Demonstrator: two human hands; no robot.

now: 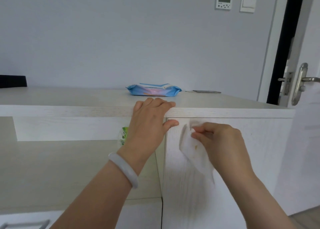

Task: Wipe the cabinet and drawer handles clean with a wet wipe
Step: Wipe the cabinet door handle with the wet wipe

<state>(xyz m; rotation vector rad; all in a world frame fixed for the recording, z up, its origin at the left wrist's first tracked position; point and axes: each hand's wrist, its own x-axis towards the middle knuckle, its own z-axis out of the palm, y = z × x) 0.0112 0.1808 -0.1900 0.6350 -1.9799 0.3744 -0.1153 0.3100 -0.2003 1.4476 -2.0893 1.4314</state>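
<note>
Hands are both busy at the pale wooden cabinet (225, 168). The left hand (149, 124) rests on the cabinet's top edge, fingers laid flat over it and thumb pressed on the front. The right hand (223, 142) has a pinching grip on the thin white wet wipe (190, 147), held against the cabinet door near its top corner. The wipe hangs loose below the fingers and has a small yellow-brown spot on it. That dirty spot could smear back onto the door, I think. The loose end could also slip from such a small pinch. A grey metal drawer handle (24, 224) sits low down, not yet touched. The blue pack of wipes (154, 90) lies on top.
</note>
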